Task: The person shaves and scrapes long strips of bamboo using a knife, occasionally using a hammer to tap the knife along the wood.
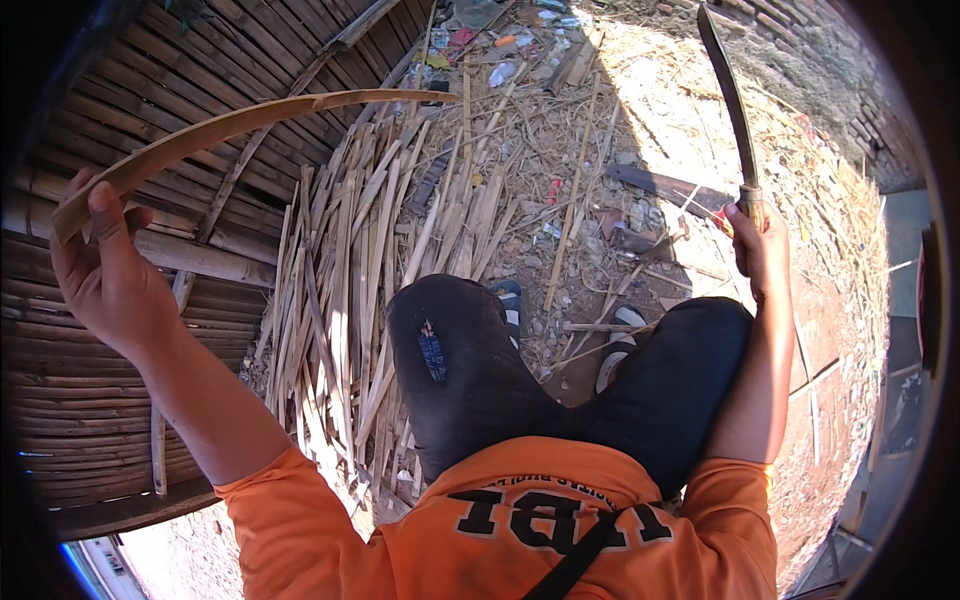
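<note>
My left hand (105, 265) is raised at the left and grips one end of a long bamboo strip (235, 122), thumb on the near side. The strip runs rightward in front of me, looking curved in this wide picture. At the right, my right hand (762, 250) is closed around the wooden handle of a machete (738, 110). Its dark blade points up and away from me, apart from the strip. Between my hands are my bent knees in dark trousers (450, 370).
Many split bamboo strips (345, 270) lie piled left of my legs, beside a slatted bamboo wall (230, 60). Shavings and litter cover the ground ahead. A dark wooden plank (665, 188) lies beyond my right knee. A brick wall (790, 35) stands at the far right.
</note>
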The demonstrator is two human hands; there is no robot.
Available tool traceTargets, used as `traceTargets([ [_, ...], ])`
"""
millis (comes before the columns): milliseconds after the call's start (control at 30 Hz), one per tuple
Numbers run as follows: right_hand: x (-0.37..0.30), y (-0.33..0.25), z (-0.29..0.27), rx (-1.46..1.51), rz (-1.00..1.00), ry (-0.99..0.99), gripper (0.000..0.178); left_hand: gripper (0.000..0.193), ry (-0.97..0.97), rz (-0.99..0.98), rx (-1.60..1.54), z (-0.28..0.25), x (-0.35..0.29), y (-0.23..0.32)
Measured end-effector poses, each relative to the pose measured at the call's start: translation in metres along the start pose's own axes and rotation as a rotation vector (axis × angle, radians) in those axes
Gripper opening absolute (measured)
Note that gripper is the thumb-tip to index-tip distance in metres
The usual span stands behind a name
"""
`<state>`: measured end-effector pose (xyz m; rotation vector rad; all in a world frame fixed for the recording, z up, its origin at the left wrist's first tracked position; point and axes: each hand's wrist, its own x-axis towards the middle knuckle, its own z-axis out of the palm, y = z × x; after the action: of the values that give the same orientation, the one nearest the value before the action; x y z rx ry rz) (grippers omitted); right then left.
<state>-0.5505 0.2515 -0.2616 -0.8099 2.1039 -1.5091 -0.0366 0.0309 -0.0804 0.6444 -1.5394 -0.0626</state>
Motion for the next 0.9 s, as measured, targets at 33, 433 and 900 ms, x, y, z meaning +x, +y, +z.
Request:
traceTargets([
  [33, -0.005, -0.005, 0.000, 0.032, 0.004, -0.007, 0.024, 0.033, -0.038, -0.054, -0.065, 0.031, -0.006, 0.008],
  [433, -0.071, -0.099, 0.020, 0.453, -0.175, -0.309, 0.041, 0.019, -0.405, -0.159, -0.362, 0.258, -0.077, 0.046],
  [900, -0.072, -0.145, 0.044, 0.268, -0.157, -0.417, 0.045, 0.021, -0.442, -0.156, -0.363, 0.277, -0.081, 0.065],
])
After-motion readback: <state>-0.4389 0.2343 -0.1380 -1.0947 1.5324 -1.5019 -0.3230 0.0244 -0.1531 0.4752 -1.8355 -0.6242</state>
